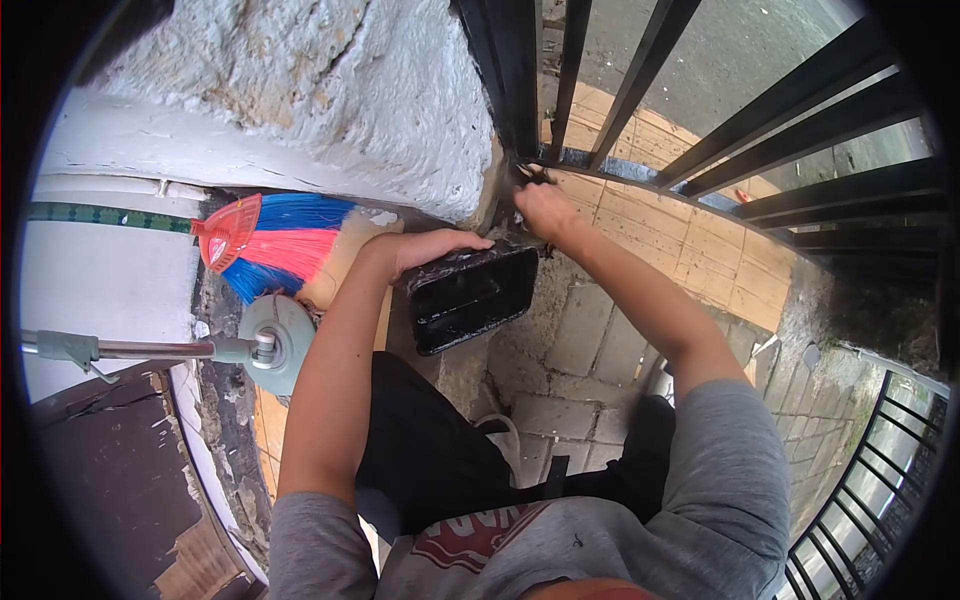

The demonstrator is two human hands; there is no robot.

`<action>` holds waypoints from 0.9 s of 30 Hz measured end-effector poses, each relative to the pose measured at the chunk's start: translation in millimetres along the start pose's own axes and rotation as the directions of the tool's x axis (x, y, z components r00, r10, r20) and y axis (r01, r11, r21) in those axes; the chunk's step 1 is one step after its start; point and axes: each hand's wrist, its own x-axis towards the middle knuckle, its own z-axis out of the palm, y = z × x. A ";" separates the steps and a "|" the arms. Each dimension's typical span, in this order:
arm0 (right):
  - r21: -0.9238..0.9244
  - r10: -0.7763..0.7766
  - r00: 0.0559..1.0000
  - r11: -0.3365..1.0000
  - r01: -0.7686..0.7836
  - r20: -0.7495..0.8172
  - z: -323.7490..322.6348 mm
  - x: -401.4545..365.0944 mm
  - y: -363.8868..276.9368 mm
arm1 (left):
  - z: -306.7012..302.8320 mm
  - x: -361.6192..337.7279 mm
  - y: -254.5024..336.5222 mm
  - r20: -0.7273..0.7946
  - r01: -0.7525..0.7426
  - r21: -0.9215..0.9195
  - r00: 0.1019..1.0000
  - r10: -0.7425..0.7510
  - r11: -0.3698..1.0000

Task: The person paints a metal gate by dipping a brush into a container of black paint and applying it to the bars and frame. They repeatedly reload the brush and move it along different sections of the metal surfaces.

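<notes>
Left grip (440,246) partly closed on black tub (472,300) (best held level, close by); right grip (548,212) curled, contents unclear.

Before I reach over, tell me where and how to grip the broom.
I'd take the green handle just past the red cap, left hand coming from the side away from the white wall: it looks slim and straight along that wall, while the bristles fan wide.
</notes>
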 end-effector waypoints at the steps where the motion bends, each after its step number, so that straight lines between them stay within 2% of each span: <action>1: -0.016 0.009 1.000 1.000 -0.009 0.024 -0.4 -6.1 5.8 | -0.2 -1.5 0.5 -0.016 0.001 0.020 1.000 -0.001 1.000; 3: -0.046 0.035 0.996 0.998 -0.031 0.077 -2.8 -29.7 20.6 | -0.7 -1.7 1.1 -0.040 0.009 0.063 0.999 -0.006 0.998; 6: 0.012 0.085 0.988 0.996 -0.087 0.131 -30.4 -64.1 33.2 | -2.7 4.4 -0.8 -0.014 0.025 -0.014 1.000 -0.026 1.000; 9: 0.073 0.031 0.993 0.997 -0.039 0.115 -44.1 -78.7 34.8 | -0.9 17.3 2.4 -0.029 0.075 0.016 0.997 -0.075 0.997; 10: 0.146 -0.025 0.994 0.989 0.009 0.103 -51.4 -81.2 32.2 | 2.6 17.2 7.3 -0.044 0.102 0.047 0.994 -0.100 0.994; 13: 0.207 -0.043 0.995 0.978 0.025 0.086 -49.3 -69.8 16.1 | 6.6 23.7 10.3 -0.047 0.077 0.089 0.996 -0.073 0.993; 17: 0.085 -0.169 0.985 0.982 0.171 -0.021 -22.4 -41.2 21.3 | 7.5 21.2 9.7 -0.067 0.107 0.058 0.992 -0.103 0.993; 20: 0.007 -0.072 0.997 0.997 0.072 -0.021 -18.2 -30.6 27.4 | 4.4 20.0 7.0 -0.081 0.090 0.043 0.993 -0.087 0.995; 23: -0.094 -0.053 0.998 0.994 0.054 0.012 -8.1 -39.6 6.5 | 8.0 8.6 10.0 -0.140 0.105 0.056 0.985 -0.096 0.993; 24: -0.036 -0.027 0.999 0.999 0.026 -0.027 -17.0 -40.4 -1.8 | 6.9 7.7 10.6 -0.138 0.108 0.059 0.985 -0.100 0.992; 27: -0.075 -0.203 0.972 0.978 0.195 -0.120 -23.0 -33.4 13.7 | 5.7 11.6 10.1 -0.110 0.110 0.046 0.988 -0.105 0.993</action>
